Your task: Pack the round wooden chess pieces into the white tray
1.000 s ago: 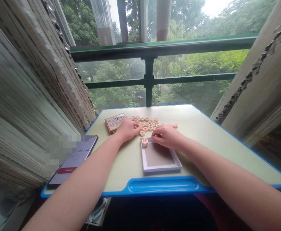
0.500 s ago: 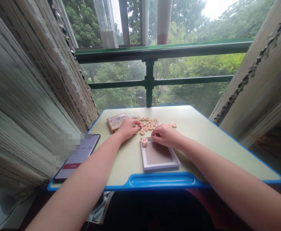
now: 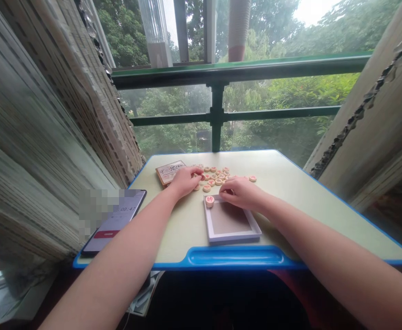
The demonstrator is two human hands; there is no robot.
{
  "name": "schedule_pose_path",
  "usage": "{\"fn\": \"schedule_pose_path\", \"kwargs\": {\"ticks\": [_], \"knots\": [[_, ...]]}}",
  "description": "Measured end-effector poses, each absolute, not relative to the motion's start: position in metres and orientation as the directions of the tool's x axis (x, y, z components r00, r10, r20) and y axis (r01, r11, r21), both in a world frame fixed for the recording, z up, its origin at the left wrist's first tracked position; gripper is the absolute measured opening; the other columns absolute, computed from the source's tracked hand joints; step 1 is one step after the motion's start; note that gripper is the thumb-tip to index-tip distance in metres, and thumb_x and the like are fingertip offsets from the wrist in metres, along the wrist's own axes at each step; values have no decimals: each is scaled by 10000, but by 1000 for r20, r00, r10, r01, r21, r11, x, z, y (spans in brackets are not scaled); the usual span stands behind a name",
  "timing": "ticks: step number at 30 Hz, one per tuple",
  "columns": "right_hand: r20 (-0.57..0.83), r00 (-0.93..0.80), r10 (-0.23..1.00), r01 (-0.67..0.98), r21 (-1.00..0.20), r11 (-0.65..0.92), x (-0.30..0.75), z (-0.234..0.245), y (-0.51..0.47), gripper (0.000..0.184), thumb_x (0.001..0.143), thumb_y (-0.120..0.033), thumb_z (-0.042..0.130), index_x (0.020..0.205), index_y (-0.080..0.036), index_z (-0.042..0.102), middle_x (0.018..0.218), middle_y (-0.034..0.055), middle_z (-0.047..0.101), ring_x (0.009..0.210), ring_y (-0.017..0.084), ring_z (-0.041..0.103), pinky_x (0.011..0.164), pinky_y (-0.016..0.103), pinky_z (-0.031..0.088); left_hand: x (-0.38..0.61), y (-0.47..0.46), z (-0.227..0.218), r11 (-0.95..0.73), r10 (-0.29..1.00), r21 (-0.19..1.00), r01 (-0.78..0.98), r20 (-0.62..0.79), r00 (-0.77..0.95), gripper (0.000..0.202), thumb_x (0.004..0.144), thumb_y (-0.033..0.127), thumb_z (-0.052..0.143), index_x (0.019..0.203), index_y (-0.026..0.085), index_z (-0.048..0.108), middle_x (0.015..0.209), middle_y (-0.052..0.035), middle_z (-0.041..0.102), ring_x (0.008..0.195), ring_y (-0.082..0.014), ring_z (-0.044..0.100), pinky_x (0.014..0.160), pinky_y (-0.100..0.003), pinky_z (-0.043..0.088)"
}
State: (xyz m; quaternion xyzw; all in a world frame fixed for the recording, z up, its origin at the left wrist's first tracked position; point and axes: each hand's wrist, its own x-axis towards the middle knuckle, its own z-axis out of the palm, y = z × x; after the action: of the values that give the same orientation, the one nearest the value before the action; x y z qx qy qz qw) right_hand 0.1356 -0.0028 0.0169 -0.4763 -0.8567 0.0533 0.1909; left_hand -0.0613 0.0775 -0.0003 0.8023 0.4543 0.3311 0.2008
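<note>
My left hand (image 3: 186, 180) reaches over the left side of a loose group of round Chinese chess pieces (image 3: 211, 182). Its thumb and index finger close around one piece at the group's edge, partly hidden by the fingers. My right hand (image 3: 238, 189) hovers at the far rim of a shallow pale box tray (image 3: 234, 239), fingers curled together and pointing left. Whatever those fingers may hold is hidden. In the tray's far left corner sits a chess piece with a red character (image 3: 209, 201). Several pieces lie behind my right hand.
A printed box lid (image 3: 166, 172) lies left of the pieces, partly behind my left hand. A phone showing a timer (image 3: 118, 224) rests at the table's left edge. The pale table (image 3: 311, 220) has a blue rim and a front groove (image 3: 235, 256). Curtains flank both sides.
The whole view has shifted slightly, moving everything a little to the right in the picture. Both hands keep nearly the same places over the pieces and tray.
</note>
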Motion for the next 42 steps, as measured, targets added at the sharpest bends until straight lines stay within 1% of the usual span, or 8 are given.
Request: {"fn": "schedule_pose_path", "kwargs": {"ticks": [5,16,20,25,32,35,38,42], "knots": [[276,-472,837,795,-277,540,135,18,-4,184,767,-180,498,708,-175,673,699,29,662,686,147,560,664,252,396,-61,76,0,-533,845,622,573,373,382,400,710,233,576,1108,200,601,867,-29,685,708,-138,595,700,-266,466],[293,-492,820,769,-295,567,136,17,-1,196,771,-219,493,710,-189,677,692,37,660,666,159,560,643,265,408,-63,77,-1,-577,816,582,573,430,386,309,720,198,587,1023,168,637,862,-46,676,693,-131,587,740,-286,477],[300,-491,818,773,-283,568,136,18,-3,195,770,-207,492,720,-189,679,703,37,662,685,160,563,646,261,405,-60,74,-1,-550,835,664,506,429,345,263,713,230,605,958,149,656,856,-57,672,687,-128,582,675,-273,497],[302,-468,830,777,-306,550,137,20,-6,192,765,-189,488,719,-182,674,713,30,658,667,144,554,631,248,392,-58,70,0,-409,899,836,366,298,322,276,693,309,640,897,123,657,816,-79,664,674,-141,584,522,-237,485],[445,-333,831,786,-357,505,138,17,-2,220,783,-305,528,931,-193,646,756,25,610,680,139,539,633,250,391,-52,56,11,-256,903,953,162,176,392,330,654,344,690,891,117,655,826,-78,668,660,-118,580,538,-219,437],[497,-294,817,791,-353,499,137,18,-3,273,772,-335,559,1008,-207,613,767,18,595,669,137,533,623,246,388,-49,50,16,-240,865,969,65,183,467,320,628,326,714,856,107,664,811,-73,663,635,-105,572,584,-236,441],[514,-283,810,798,-342,496,136,20,-5,241,778,-345,559,971,-212,616,745,12,589,638,129,519,604,239,377,-47,47,18,-236,832,972,-25,215,512,303,612,309,728,831,108,673,839,-74,660,633,-99,568,611,-252,443],[512,-292,808,800,-332,499,134,22,-7,203,786,-363,551,909,-217,621,716,5,584,623,123,509,592,231,365,-46,46,18,-216,821,976,-22,194,537,317,607,311,734,843,106,681,766,-63,655,612,-98,555,614,-268,438]]}}
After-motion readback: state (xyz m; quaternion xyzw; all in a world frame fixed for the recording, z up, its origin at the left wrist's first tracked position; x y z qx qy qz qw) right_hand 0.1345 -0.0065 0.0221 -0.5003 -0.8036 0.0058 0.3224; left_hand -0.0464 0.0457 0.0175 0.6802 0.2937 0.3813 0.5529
